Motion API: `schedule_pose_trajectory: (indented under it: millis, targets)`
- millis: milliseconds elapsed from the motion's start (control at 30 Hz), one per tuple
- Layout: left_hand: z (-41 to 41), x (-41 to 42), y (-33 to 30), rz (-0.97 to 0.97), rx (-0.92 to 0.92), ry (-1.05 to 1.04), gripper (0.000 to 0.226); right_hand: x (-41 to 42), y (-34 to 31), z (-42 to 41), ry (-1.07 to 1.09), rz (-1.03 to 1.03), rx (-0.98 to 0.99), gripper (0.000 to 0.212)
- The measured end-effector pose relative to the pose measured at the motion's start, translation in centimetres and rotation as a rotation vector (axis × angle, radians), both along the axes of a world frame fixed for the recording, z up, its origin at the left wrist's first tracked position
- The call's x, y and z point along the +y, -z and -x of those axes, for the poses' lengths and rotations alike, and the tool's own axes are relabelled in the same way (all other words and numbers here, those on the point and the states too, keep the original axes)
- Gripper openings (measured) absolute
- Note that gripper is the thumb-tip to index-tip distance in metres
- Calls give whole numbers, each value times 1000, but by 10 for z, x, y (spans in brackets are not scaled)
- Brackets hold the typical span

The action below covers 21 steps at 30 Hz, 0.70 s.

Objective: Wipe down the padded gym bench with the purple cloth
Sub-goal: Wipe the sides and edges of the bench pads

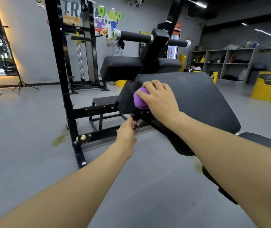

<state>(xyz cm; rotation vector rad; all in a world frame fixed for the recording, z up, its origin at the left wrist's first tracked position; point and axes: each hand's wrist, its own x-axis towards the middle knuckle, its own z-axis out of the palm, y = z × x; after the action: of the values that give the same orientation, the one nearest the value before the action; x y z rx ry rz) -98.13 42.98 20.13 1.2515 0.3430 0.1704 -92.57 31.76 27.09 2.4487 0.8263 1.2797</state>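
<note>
Head view: right hand point(160, 96) clutching purple cloth point(140, 100) against padded bench point(197, 96) edge; left hand point(126, 134) relaxed, ungrasping, beside black frame point(98, 134).

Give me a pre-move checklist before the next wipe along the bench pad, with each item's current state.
1. Purple cloth gripped by the right hand: ok.
2. Cloth touching the bench pad: ok, at the pad's left edge.
3. Pad's top surface free of objects along the wipe path: ok.
4. Left hand clear of the cloth's path: ok, it is lower down by the black frame.
5. Left hand gripping the frame for support: cannot tell.
6. Cloth damp or clean enough: cannot tell.
</note>
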Motion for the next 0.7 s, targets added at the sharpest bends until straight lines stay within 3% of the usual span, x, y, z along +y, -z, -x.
schedule_pose_trajectory:
  millis: [133,300,433,500,600,700]
  targets:
    - [-23,-4,4,-114,-33,0,26,-6,6,-17,61,146,5,46]
    - [-33,-14,4,-125,-62,4,13,-18,21,3,65,252,-75,20]
    - [-38,-16,5,-55,-53,30,25,-43,43,18,-16,386,-80,16]
    - [-38,-15,5,-56,-51,55,29,-32,25,13,-13,371,-100,17]
    - [-38,-12,4,-100,-67,65,37,-4,-6,-4,9,297,-114,42]
    - [-37,-10,8,-135,-46,64,41,-2,0,-7,40,292,-140,23]
